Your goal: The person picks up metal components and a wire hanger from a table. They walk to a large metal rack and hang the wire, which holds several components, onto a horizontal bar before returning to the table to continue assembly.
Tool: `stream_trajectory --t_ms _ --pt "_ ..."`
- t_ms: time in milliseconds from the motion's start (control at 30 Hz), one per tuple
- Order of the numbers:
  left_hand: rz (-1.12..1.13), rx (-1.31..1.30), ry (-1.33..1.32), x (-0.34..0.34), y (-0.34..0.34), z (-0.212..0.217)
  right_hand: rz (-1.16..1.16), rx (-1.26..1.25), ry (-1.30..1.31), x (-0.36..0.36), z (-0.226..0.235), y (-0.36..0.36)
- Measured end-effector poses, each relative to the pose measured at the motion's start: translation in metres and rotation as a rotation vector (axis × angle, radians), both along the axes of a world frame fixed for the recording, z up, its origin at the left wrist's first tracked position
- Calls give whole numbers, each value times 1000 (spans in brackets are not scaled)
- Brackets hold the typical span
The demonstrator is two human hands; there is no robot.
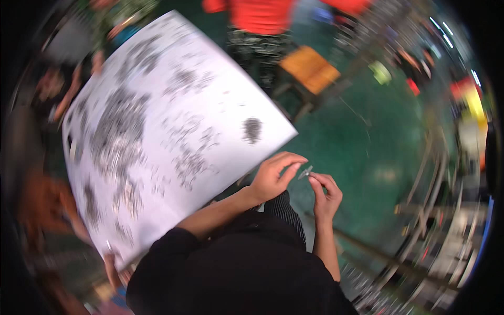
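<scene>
My left hand (pixel 274 175) and my right hand (pixel 325 193) meet in front of my chest, beside the near corner of a white table (pixel 226 113). Between their fingertips is a small grey metal part (pixel 305 171). The fingers of both hands pinch it, the left from the left side, the right from below. Many small dark metal parts (pixel 118 134) lie in heaps and scatters over the white tabletop. My black sleeves are pushed up to the elbows. The picture is blurred by motion.
A green floor (pixel 362 152) lies to the right of the table. A person in an orange top (pixel 260 16) stands at the far side, next to an orange stool (pixel 310 68). Other people's hands (pixel 65 100) work at the table's left edge. Metal racks (pixel 436 231) line the right.
</scene>
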State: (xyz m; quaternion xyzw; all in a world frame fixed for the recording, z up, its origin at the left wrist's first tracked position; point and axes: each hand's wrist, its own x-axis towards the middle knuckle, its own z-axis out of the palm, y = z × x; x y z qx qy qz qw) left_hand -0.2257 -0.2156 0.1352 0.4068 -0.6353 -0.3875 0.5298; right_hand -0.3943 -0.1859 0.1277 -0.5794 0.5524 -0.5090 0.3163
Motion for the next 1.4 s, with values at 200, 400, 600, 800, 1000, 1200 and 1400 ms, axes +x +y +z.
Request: stream_trajectory --t_ms 200,400,600,800,1000,1200,1400 --pt "613 89 -85 60 1 -43 518 10 -28 45 -5 -82" --pt "1302 333 -87 149 21 -107 889 -21 135 94 -3 -146" --pt "1277 320 -496 255 14 -158 1048 -17 105 156 -2 -158" --pt "1003 325 -834 351 -36 -207 987 56 164 209 -16 -146" --pt "417 167 -761 303 -14 -200 920 77 181 258 -21 -140" --pt "856 268 -538 310 58 -177 902 98 212 306 -13 -136" --pt "1348 643 -769 347 108 -196 1011 74 179 344 -15 -124"
